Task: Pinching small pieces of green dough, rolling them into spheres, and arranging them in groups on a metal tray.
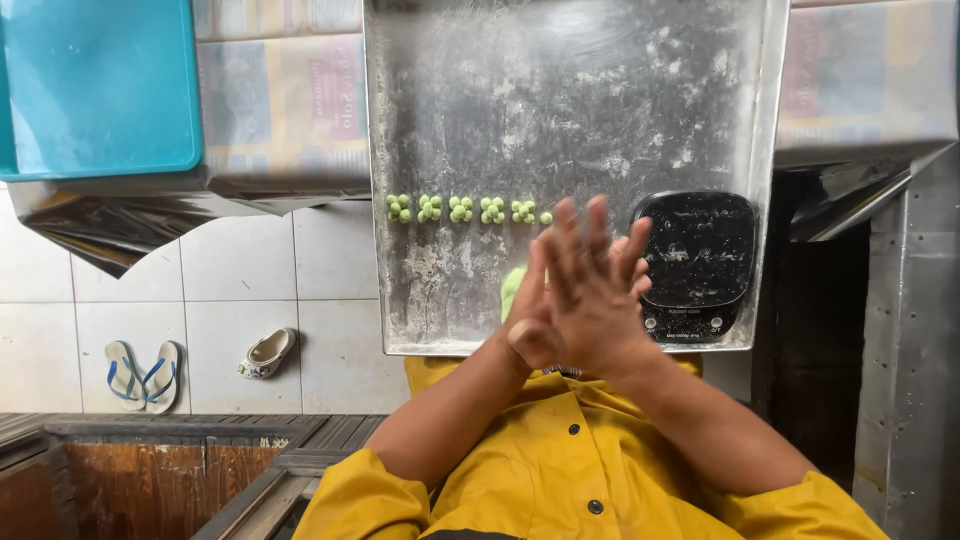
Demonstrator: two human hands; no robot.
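On the floured metal tray (560, 110) in front of me lies a row of small green dough clusters (462, 209), and a black kitchen scale (700, 262) stands on its right part, just beside my hands. A turquoise lid (95, 85) rests on the table at the left, and sandals (142, 374) lie on the tiled floor below. My left hand (532, 310) and right hand (600, 295) are pressed palm to palm, fingers stretched and slightly spread. I cannot tell if something is between them; a green dough piece (513, 287) shows just behind my left hand.
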